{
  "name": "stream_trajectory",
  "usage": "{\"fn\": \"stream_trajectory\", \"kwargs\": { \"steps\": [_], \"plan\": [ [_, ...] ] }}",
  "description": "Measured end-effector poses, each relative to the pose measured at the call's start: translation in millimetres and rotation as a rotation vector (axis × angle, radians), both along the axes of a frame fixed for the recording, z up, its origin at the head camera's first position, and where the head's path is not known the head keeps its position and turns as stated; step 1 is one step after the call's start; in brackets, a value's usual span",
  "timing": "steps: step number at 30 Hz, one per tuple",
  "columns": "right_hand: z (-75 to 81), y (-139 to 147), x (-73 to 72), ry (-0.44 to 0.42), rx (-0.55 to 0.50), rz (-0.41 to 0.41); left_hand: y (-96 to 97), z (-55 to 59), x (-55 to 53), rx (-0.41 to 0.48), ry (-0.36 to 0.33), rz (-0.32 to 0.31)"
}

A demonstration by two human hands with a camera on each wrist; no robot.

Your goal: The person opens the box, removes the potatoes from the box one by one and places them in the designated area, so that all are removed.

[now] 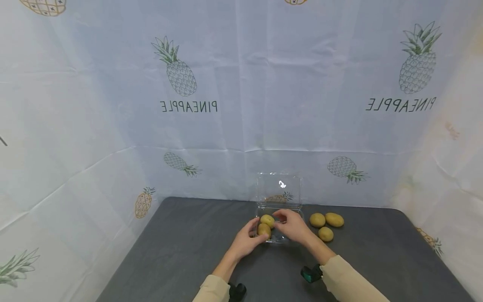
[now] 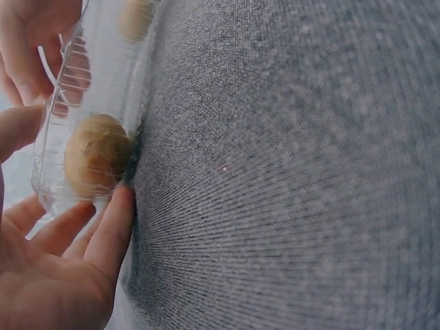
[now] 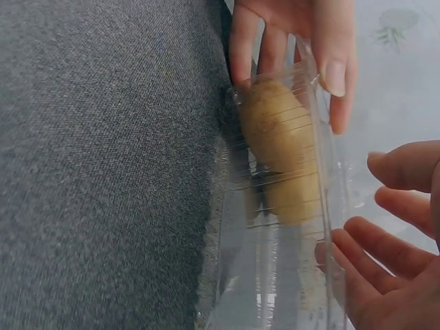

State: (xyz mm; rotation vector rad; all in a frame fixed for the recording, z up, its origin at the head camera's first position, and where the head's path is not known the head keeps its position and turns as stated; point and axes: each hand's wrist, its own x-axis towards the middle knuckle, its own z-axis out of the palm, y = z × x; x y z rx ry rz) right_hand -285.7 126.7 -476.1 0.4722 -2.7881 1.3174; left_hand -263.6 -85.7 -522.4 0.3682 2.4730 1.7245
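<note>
A clear plastic clamshell container point(image 1: 278, 240) stands on the dark table with its lid point(image 1: 279, 188) raised at the back. Two potatoes lie in its left part, one farther back point(image 1: 267, 220) and one nearer point(image 1: 264, 230). My left hand point(image 1: 246, 241) holds the container's left end, thumb at the rim and fingers along the outer wall point(image 2: 69, 268). Over the right part hovers my right hand point(image 1: 294, 226), its fingers relaxed and apart with nothing between them; in the right wrist view this hand point(image 3: 402, 240) is beside the rim.
Three more potatoes sit right of the container: one at left point(image 1: 317, 220), a longer one point(image 1: 334, 219) and a nearer one point(image 1: 325, 234). Behind the table point(image 1: 181, 251) hangs a pale curtain point(image 1: 264, 105) printed with pineapples. Dark straps with devices are at both wrists.
</note>
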Motion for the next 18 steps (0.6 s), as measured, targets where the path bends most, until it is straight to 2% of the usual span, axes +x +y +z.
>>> {"fn": "stream_trajectory", "kwargs": {
  "steps": [6,18],
  "plan": [
    [-5.0,-6,-12.2,-0.031,-0.009,-0.021,-1.6,-1.0,-3.3,-0.001,-0.003,-0.006],
    [-15.7,-16,-25.9,-0.069,0.032,-0.066,-1.2,-4.1,-0.3,0.001,-0.009,0.002]
  ]
}}
